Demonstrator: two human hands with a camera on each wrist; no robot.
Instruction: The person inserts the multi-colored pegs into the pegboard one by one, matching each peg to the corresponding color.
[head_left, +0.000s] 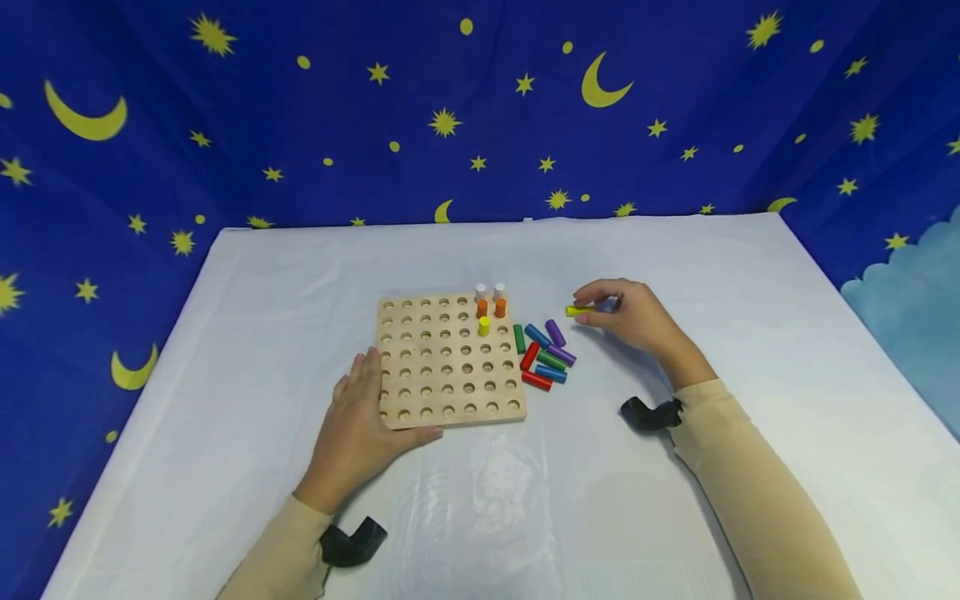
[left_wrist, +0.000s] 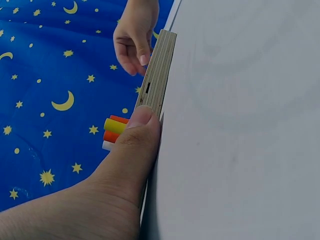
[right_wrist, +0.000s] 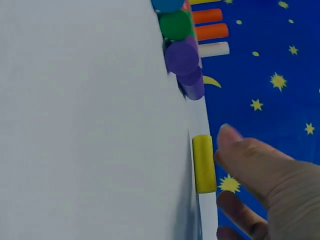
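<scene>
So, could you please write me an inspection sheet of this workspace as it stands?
Surface: table under a white cloth, lightly wrinkled.
Job's things: wooden pegboard lying flat; two white, two orange and one yellow peg stand in its far right holes; yellow peg lies by the right hand.
Clutter: loose pegs (green, blue, purple, red) heaped right of the board.
Hands: left hand rests flat on the board's near left corner, thumb on its edge; right hand touches the yellow peg, fingers curled over it.
Cables: nothing seen; black wrist mounts only.
Surroundings: blue backdrop with stars and moons.
</scene>
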